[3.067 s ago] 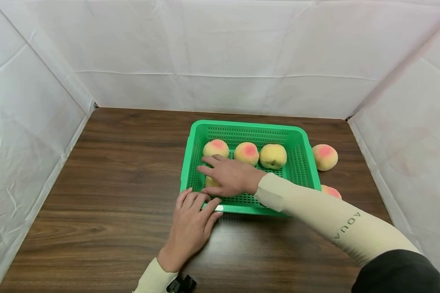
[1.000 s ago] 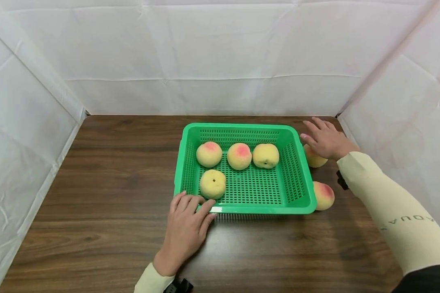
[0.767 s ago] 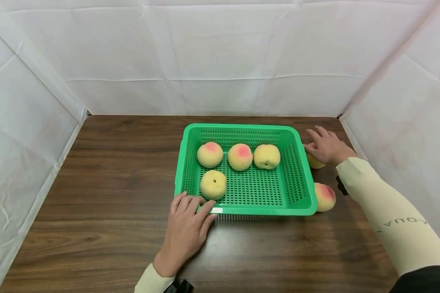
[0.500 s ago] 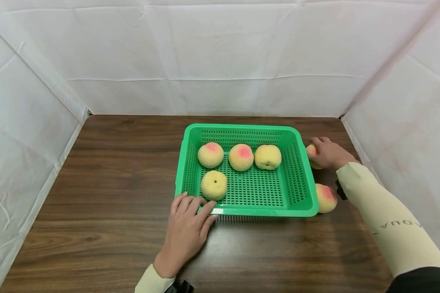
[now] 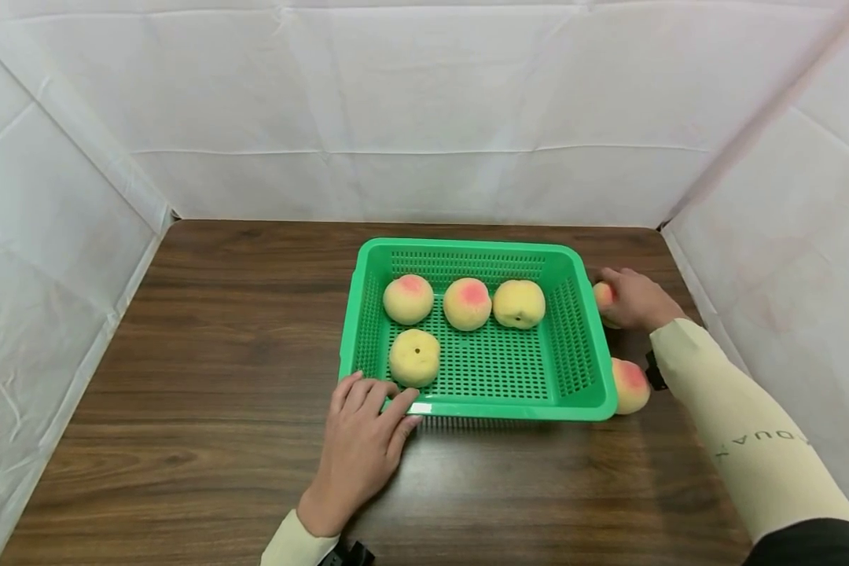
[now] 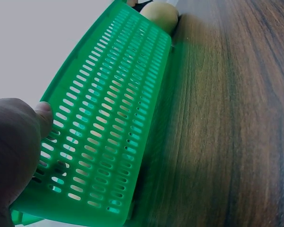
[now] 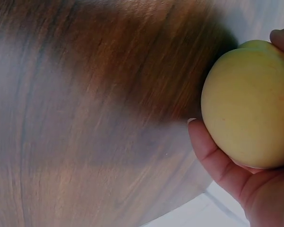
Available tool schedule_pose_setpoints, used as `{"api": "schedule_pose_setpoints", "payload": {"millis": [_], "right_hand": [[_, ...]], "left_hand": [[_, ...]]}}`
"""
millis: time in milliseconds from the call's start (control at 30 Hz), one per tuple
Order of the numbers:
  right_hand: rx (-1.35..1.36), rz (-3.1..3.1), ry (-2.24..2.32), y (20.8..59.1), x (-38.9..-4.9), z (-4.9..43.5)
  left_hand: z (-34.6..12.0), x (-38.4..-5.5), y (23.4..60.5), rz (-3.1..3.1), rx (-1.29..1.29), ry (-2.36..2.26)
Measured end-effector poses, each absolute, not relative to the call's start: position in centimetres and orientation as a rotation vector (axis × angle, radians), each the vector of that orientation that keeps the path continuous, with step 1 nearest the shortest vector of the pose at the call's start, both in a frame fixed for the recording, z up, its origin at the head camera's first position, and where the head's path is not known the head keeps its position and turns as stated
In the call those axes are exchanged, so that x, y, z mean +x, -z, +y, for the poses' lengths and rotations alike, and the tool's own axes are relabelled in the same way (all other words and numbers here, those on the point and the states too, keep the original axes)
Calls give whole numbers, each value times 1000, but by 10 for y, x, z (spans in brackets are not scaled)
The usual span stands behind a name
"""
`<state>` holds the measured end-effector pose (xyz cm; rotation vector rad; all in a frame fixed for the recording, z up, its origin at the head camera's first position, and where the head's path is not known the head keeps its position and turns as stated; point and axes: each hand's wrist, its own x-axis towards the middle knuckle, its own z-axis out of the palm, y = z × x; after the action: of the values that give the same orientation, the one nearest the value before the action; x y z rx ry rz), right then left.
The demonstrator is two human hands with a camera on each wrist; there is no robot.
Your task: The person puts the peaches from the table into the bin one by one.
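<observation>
A green plastic basket [image 5: 477, 410] with slotted walls sits on the table. My left hand [image 5: 359, 444] holds its near left corner, with the fingers over the rim and the thumb [image 6: 44, 116] against the outer wall. Inside lie a row of peaches along the back, the left peach [image 5: 408, 299], middle peach [image 5: 468, 304] and right peach [image 5: 520, 304], plus a front peach [image 5: 414, 358] by the left hand. Beyond the basket's right side, my right hand [image 5: 635, 300] grips another peach [image 7: 248, 106], curled round it from both sides. A loose peach [image 5: 630, 386] lies nearer the front.
The brown wood-grain table [image 5: 205, 377] extends left and in front of the basket. White sheeting [image 5: 410, 110] walls it in at the back, with more on both sides. The right sheet [image 5: 785, 259] stands not far from my right hand.
My right hand has left the inside of the basket, reached to the right and come down on the far outside peach, closing its fingers round it. My left hand has stayed on the rim.
</observation>
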<state>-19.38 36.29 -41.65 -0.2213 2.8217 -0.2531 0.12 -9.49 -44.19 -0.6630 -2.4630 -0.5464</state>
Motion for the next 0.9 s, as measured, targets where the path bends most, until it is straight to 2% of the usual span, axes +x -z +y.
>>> {"api": "schedule_pose_setpoints", "payload": {"millis": [900], "right_hand": [[-309, 2878, 189, 372, -184, 356]], "left_hand": [[-94, 1, 440, -2462, -662, 584]]}}
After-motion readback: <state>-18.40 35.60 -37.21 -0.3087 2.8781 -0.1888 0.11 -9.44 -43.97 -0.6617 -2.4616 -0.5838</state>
